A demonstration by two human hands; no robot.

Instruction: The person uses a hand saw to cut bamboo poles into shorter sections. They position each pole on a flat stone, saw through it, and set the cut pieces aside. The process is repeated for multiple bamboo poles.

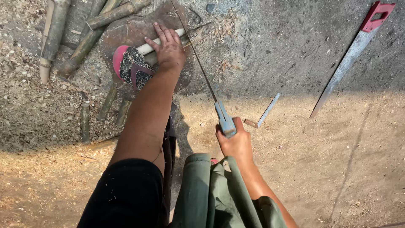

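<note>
On the ground, sawdust and wood shavings cover the dirt (337, 169), part in sun and part in shade. Against the top left lies a heap of bamboo poles (84, 40), some whole and some cut into short lengths. Beside them sits a round wooden chopping block (126, 31), dark and worn. Across this block rests a pale stick (148, 47), peeled and lighter than the poles around it. A foot in a pink-edged sandal (131, 67) presses down on the block just beside the stick. The left hand (169, 47) lies flat on the stick, fingers spread open and pressing it against the block. The right hand (237, 144) is closed tightly around the blue-grey handle of a thin-bladed saw (202, 76), whose blade runs up and meets the stick near the left hand. Well apart, at the upper right, a second saw with a red handle (350, 59) lies flat on the ground. Near the right hand lies a small wooden offcut (266, 112).
</note>
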